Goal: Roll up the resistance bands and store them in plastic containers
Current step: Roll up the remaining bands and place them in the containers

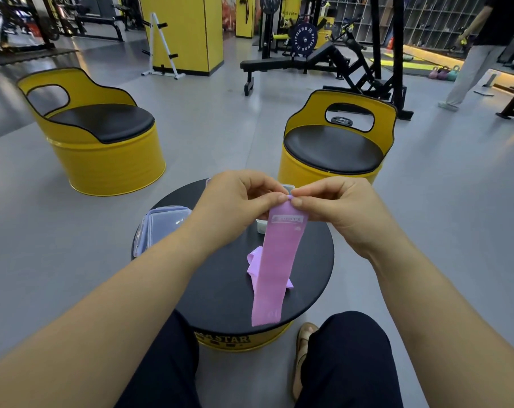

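A pink resistance band [276,260] hangs flat above the round black table [220,295]. My left hand [235,201] and my right hand [335,204] pinch its top edge together, fingertips meeting. A second, lighter pink band [254,262] lies crumpled on the table behind the hanging one. A clear plastic container with a lid [161,228] sits at the table's left edge. Another clear container [262,226] stands farther back, mostly hidden by my hands and the band.
Two yellow barrel seats stand beyond the table, one at the left [102,136] and one at the right [335,145]. Weight benches and racks [308,60] fill the back. A person [470,54] walks at the far right. My knees flank the table.
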### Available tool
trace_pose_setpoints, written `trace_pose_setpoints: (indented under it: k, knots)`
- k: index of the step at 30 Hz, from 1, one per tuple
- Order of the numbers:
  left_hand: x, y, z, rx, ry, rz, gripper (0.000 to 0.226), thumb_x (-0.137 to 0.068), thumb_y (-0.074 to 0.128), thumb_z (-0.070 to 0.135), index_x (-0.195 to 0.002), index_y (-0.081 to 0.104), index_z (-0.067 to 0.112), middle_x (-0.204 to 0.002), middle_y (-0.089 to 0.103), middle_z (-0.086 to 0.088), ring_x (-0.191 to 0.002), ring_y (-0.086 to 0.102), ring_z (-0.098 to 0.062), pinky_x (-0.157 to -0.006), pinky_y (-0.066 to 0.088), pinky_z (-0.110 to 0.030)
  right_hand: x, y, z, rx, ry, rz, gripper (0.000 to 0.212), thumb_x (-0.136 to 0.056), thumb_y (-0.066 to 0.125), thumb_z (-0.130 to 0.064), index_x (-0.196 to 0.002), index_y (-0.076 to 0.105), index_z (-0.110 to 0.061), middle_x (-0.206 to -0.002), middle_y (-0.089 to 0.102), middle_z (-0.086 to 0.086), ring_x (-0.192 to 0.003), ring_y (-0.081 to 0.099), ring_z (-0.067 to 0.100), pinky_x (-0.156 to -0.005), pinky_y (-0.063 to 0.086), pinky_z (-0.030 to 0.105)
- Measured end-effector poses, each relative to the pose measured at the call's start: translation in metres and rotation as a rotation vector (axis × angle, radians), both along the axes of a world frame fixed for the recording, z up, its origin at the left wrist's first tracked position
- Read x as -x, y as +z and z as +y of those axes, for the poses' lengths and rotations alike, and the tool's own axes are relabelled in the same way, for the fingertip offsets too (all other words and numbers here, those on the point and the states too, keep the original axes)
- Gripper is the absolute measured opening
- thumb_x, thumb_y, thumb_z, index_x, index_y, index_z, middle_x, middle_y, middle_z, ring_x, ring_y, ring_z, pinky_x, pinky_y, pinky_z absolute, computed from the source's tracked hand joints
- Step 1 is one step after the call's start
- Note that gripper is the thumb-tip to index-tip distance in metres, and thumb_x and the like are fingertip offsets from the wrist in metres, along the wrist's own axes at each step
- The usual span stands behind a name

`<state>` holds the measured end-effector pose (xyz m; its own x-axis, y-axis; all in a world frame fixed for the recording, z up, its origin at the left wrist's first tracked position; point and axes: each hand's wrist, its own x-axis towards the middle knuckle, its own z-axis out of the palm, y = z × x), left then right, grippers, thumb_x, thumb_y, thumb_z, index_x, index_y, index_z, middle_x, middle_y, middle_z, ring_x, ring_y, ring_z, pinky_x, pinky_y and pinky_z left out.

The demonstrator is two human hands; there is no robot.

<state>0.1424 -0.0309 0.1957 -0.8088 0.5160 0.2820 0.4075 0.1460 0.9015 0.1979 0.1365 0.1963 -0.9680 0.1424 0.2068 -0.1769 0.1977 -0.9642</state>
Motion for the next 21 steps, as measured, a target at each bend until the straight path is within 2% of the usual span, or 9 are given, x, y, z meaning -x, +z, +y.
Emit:
trace_pose_setpoints:
  k: [7,14,18,21]
  knots:
    - [-0.0012,0.0048,-0.0030,-0.080,-0.075,-0.219,0.010,-0.078,0.070,0.001,-0.083,0.073,0.010,-0.077,0.074,0.003,-0.078,0.071,-0.014,-0.073,0.059,-0.031,-0.0033,0.0019,0.0008,-0.033,0.025,0.008,0.013,-0.076,0.071,0.000,-0.080,0.073,-0.012,-0.072,0.073,-0.005,-0.076,0.070,0.010,-0.064,0.054,0.017]
    - [-0.0017,0.0007,0.0002,-0.072,-0.015,-0.259,0.014,-0.077,0.072,-0.001,-0.078,0.075,0.012,-0.075,0.073,-0.004,-0.072,0.069,-0.013,-0.072,0.058,-0.027,-0.0046,-0.0024,0.0002,-0.080,-0.006,0.025,0.014,-0.074,0.074,-0.003,-0.084,0.074,-0.013,-0.075,0.073,-0.006,-0.076,0.070,0.008,-0.065,0.053,0.016]
    - [-0.0028,-0.0014,0.0019,-0.109,0.026,-0.232,0.017,-0.076,0.071,-0.002,-0.075,0.074,0.015,-0.071,0.073,0.002,-0.072,0.069,-0.012,-0.075,0.058,-0.027,-0.0058,-0.0047,-0.0006,0.051,0.010,-0.037,0.033,-0.067,0.072,-0.027,-0.098,0.067,-0.018,-0.084,0.075,-0.002,-0.084,0.071,0.013,-0.070,0.057,0.022]
    - [-0.0036,-0.0012,0.0028,-0.128,0.040,-0.205,0.017,-0.077,0.071,-0.002,-0.075,0.073,0.015,-0.068,0.073,0.006,-0.070,0.069,-0.008,-0.069,0.056,-0.021,-0.0051,-0.0079,-0.0048,0.085,-0.026,-0.054,0.039,-0.065,0.066,-0.037,-0.098,0.066,-0.017,-0.085,0.075,-0.005,-0.086,0.071,0.013,-0.070,0.058,0.025]
